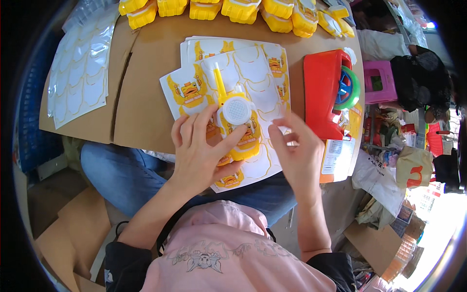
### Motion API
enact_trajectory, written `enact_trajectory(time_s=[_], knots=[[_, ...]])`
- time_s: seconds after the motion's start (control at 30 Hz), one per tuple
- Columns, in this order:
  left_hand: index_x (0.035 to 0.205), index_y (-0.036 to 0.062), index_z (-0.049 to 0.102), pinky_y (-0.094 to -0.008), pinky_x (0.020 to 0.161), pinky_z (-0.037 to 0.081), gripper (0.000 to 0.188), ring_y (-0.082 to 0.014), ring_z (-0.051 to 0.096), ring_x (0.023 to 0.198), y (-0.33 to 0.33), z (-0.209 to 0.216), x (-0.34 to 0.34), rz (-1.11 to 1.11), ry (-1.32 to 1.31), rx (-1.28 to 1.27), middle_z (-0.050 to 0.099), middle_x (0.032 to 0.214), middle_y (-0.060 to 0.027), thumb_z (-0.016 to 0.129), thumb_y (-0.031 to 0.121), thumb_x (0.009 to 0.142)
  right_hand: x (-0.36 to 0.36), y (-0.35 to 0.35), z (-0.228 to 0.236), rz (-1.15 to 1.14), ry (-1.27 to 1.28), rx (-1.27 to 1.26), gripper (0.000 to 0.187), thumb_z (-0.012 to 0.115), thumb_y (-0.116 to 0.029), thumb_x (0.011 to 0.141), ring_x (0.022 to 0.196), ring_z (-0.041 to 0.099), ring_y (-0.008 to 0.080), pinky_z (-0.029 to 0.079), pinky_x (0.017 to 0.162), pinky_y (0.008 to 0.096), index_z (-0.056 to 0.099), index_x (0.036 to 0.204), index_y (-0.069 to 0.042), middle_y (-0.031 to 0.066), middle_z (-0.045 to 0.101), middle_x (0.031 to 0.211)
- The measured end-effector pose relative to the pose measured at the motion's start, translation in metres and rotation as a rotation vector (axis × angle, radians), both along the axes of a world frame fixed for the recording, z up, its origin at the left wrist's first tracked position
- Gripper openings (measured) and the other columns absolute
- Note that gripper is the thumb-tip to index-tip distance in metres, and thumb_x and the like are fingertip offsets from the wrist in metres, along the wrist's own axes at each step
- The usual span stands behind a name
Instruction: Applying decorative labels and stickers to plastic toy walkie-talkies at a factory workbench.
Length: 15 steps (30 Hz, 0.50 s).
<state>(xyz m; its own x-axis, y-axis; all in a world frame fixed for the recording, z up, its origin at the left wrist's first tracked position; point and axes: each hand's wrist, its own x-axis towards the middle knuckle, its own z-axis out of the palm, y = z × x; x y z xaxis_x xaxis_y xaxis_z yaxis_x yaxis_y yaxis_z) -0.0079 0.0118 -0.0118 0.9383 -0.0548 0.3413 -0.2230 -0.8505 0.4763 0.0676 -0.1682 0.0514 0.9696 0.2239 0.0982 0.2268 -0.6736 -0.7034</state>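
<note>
My left hand (200, 141) is closed round a yellow and white toy walkie-talkie (249, 145) with a white round speaker grille, a yellow antenna and a cartoon sticker on its front. Its thumb rests on the sticker. My right hand (297, 146) is just to the right of the toy, apart from it, with thumb and index fingertips brought together; whatever is between them, if anything, does not show. Under the toy lies a sticker sheet (250, 73), with many labels peeled off. More cartoon sticker sheets (187, 90) are stacked beneath it.
A red tape dispenser (321, 92) with a green and blue roll stands at the right. Several yellow toy bodies (204, 9) line the far edge. Peeled sheets (80, 78) lie at the left of the cardboard-covered table (146, 97). Bags and a pink stool (379, 82) stand beyond it.
</note>
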Motion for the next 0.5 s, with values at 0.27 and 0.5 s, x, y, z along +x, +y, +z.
enact_trajectory(time_s=[0.27,0.5], knots=[[0.123,0.0266,0.065,-0.0503,0.105,0.029,0.058,-0.031,0.046,0.122,-0.003,-0.013,0.0,0.055,-0.125,-0.073,0.045,0.14,-0.0165,0.079,0.044,0.069,0.018,0.011,-0.023,0.147,0.431,0.287,0.06,0.073,-0.005,0.068,0.067,0.051,0.0068,0.046,0.062,0.0217,0.051,0.123,-0.004,0.0051,0.054,0.093],[0.12,0.0236,0.067,-0.0474,0.102,0.033,0.058,-0.0304,0.05,0.117,-0.001,-0.019,0.0,0.067,-0.147,-0.109,0.048,0.14,-0.0156,0.081,0.042,0.067,0.043,0.019,-0.027,0.14,0.456,0.303,0.031,0.072,-0.004,0.073,0.065,0.052,0.0039,0.047,0.062,0.0211,0.063,0.102,0.002,0.0,0.059,0.079]])
